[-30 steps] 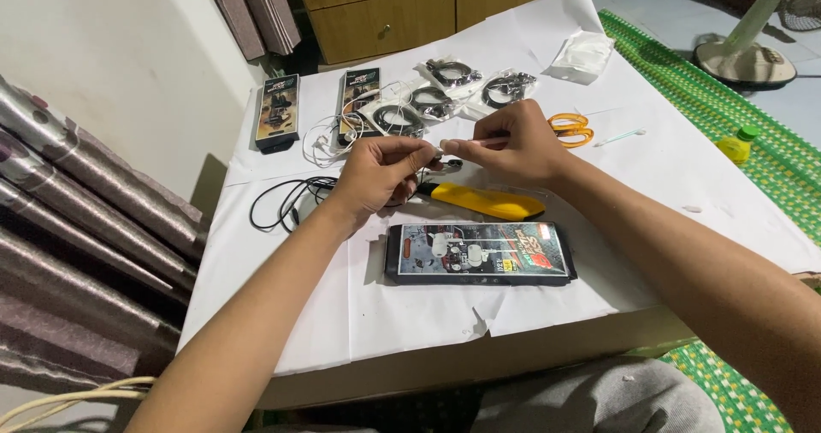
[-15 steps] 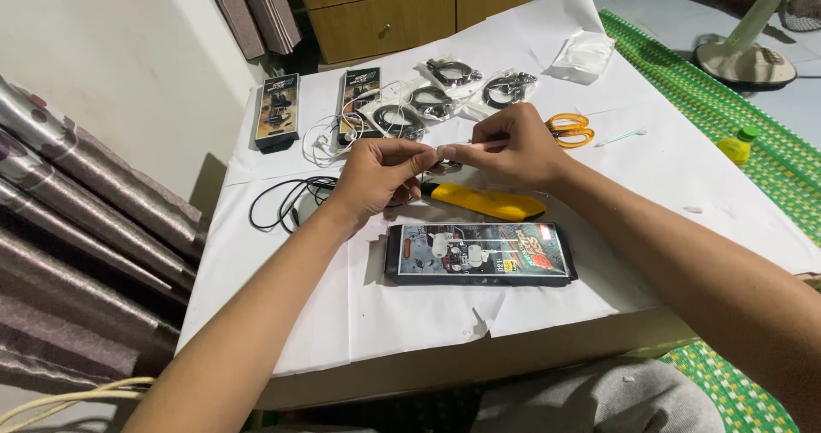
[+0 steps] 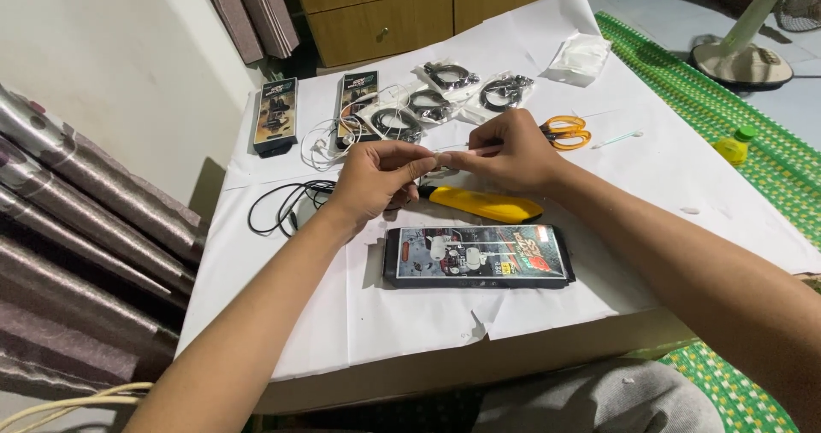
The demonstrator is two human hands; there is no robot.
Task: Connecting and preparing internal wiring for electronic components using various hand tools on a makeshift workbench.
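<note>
My left hand (image 3: 372, 181) and my right hand (image 3: 510, 153) meet above the middle of the paper-covered table (image 3: 684, 185). Both pinch a small thin pale object (image 3: 451, 153) between their fingertips; most of it is hidden by the fingers. Just under the hands lies a yellow utility knife (image 3: 489, 204). Nearer to me lies a long black earphone box (image 3: 477, 256) with a clear window. A loose black cable (image 3: 280, 206) lies coiled left of my left hand.
Behind the hands are two small dark boxes (image 3: 276, 115) (image 3: 357, 100), a tangle of white earphone wire (image 3: 323, 138), several clear bags of coiled cable (image 3: 449, 76), orange scissors (image 3: 564, 131), a cotton swab (image 3: 617, 136) and a white packet (image 3: 580, 57). Grey rolls (image 3: 85, 202) lean at the left. A fan base (image 3: 742, 61) stands on the floor.
</note>
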